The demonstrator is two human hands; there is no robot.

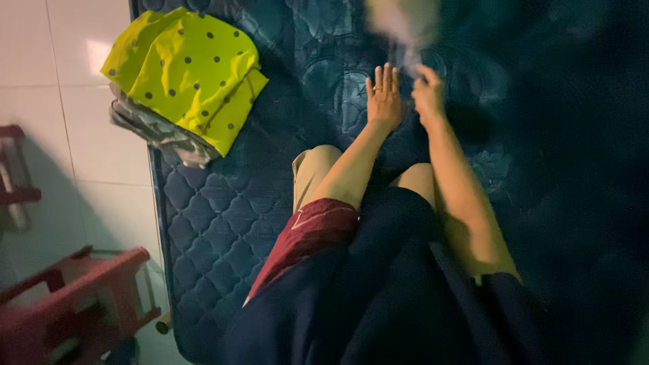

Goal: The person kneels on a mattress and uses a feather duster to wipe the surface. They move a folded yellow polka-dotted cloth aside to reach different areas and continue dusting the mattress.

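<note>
Mattress [223, 216], dark blue and quilted, fills the middle and right of the frame and lies flat on a pale tiled floor [74, 115]; both hands work at its surface in the upper centre. One left hand [383, 96] lies palm down with its fingers [387, 76] spread and released, pressing flat on the quilting, seemingly to steady or smooth it, and a ring shows on one finger. One right hand [428, 93], just beside it, has its fingers [424, 76] curled and pinched around the lower end of a pale, blurred strip of cloth [404, 27] that rises to the top edge of the frame; what that cloth is cannot be told through the blur. The two forearms run down toward the bottom centre, where a knee in tan fabric [312, 169] rests on the mattress, which suggests the person kneels there to reach forward. One folded yellow cloth with dark dots [189, 74] sits at the upper left corner of the mattress, stacked on one grey crumpled cloth [162, 132], set aside well apart from the hands. Two red stools [74, 297] show at the left edge, one lower left and one partly cut off above it, standing on the floor off the mattress.
</note>
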